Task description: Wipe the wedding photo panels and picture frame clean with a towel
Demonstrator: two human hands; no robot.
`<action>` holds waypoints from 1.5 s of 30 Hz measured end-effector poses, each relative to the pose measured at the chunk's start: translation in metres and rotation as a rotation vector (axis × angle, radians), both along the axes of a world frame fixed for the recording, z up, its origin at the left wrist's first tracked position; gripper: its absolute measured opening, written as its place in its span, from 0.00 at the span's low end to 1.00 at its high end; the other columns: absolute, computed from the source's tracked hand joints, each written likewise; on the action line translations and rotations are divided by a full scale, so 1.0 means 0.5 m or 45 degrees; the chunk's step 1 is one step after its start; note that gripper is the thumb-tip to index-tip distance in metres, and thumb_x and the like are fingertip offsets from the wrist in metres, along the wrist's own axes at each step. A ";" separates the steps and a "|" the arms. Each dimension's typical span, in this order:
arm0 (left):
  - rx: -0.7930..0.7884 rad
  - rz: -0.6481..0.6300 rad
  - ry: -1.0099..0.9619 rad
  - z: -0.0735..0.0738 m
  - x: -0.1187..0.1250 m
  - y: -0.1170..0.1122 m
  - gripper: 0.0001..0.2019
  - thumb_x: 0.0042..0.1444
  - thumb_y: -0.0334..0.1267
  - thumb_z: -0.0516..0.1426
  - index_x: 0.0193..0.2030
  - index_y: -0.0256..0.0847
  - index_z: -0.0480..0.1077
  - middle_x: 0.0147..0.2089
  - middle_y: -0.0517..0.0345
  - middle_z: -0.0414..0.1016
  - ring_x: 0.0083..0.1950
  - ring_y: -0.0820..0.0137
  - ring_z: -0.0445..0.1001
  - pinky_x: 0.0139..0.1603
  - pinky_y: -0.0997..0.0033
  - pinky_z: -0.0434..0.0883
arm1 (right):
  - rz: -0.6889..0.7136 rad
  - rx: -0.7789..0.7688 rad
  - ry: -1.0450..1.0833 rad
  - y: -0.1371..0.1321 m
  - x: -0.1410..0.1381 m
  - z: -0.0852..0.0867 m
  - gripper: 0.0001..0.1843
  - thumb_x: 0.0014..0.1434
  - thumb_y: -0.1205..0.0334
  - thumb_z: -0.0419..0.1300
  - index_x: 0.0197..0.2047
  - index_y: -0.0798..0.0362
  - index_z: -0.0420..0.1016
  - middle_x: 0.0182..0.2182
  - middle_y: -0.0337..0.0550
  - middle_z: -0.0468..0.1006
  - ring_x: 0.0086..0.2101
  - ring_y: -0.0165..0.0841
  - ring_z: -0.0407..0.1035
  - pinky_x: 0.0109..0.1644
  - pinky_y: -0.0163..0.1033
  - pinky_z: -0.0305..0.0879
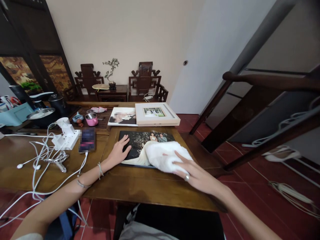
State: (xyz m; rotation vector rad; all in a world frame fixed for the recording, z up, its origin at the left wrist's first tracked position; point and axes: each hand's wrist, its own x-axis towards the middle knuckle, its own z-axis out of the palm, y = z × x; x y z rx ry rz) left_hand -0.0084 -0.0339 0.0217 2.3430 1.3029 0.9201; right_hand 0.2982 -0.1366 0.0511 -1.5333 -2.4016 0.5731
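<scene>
A large photo panel (138, 141) with a dark wedding picture lies flat on the wooden table, close to its right end. My left hand (120, 150) rests on the panel's left edge, fingers spread and holding nothing. Over the panel's right part lies a bunched white cloth (160, 155). My right hand (186, 170) grips this cloth from the right and presses it down on the picture; some of its fingertips sink into the cloth. The cloth hides the panel's right side and lower right corner.
Behind the panel lie a white-framed photo (157, 113) and a photo book (122, 116). To the left are a phone (87, 140) on a cable, a white power strip (70, 140), tangled cords and a pink cup (91, 119). A wooden chair (250, 110) stands at the right.
</scene>
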 end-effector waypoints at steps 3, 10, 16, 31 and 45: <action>-0.007 0.007 0.042 0.002 0.000 0.001 0.22 0.60 0.42 0.49 0.58 0.34 0.65 0.64 0.45 0.58 0.66 0.61 0.56 0.65 0.56 0.56 | -0.101 0.041 -0.017 0.096 -0.018 0.001 0.28 0.62 0.43 0.42 0.57 0.48 0.67 0.61 0.44 0.62 0.63 0.48 0.42 0.62 0.56 0.48; 0.003 0.005 0.105 0.000 -0.003 0.004 0.23 0.62 0.41 0.46 0.60 0.31 0.61 0.65 0.43 0.57 0.66 0.62 0.55 0.66 0.57 0.55 | 0.076 0.350 -0.214 0.207 -0.073 0.008 0.24 0.65 0.50 0.43 0.55 0.51 0.68 0.62 0.50 0.58 0.64 0.47 0.40 0.61 0.67 0.35; 0.012 0.044 0.167 -0.010 -0.004 0.010 0.23 0.62 0.40 0.46 0.60 0.30 0.60 0.67 0.43 0.53 0.69 0.62 0.49 0.67 0.57 0.52 | 0.334 0.334 -0.142 0.056 -0.075 0.013 0.17 0.64 0.56 0.46 0.46 0.47 0.74 0.64 0.41 0.53 0.64 0.44 0.38 0.63 0.64 0.32; 0.005 0.015 0.227 -0.012 -0.008 0.011 0.23 0.62 0.36 0.42 0.61 0.28 0.58 0.66 0.42 0.54 0.68 0.63 0.51 0.67 0.56 0.52 | 0.199 0.359 -0.133 0.216 -0.098 0.011 0.22 0.65 0.51 0.45 0.53 0.50 0.70 0.62 0.52 0.59 0.63 0.41 0.47 0.64 0.60 0.38; 0.016 0.038 0.203 -0.022 -0.005 0.014 0.23 0.62 0.36 0.43 0.61 0.27 0.59 0.66 0.41 0.54 0.68 0.62 0.50 0.67 0.57 0.52 | 0.455 0.266 -0.041 -0.028 -0.122 0.031 0.15 0.64 0.57 0.48 0.44 0.50 0.75 0.62 0.48 0.60 0.64 0.41 0.41 0.65 0.61 0.32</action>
